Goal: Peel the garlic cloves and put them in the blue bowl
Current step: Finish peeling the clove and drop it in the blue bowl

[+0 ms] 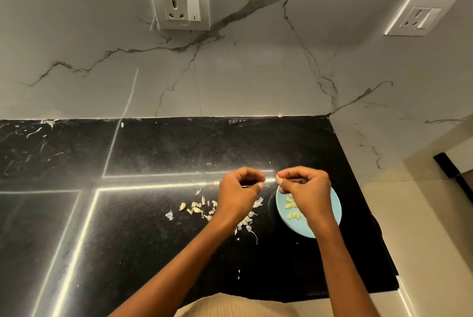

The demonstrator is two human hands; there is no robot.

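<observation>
My right hand (305, 187) hovers over the blue bowl (332, 210) and pinches a pale garlic clove (278, 178) between thumb and fingertips. My left hand (239, 190) is just left of it, fingers curled, pinching what looks like a thin strip of skin. Several peeled cloves (291, 205) lie in the bowl, partly hidden by my right hand. Unpeeled cloves (195, 207) and white papery skins (244, 223) lie scattered on the black counter left of the bowl, partly under my left wrist.
The black stone counter (153, 214) ends at a marble wall behind and on the right. Two wall sockets (179, 6) (419, 15) are mounted above. The counter's right edge (378, 227) drops off beside the bowl.
</observation>
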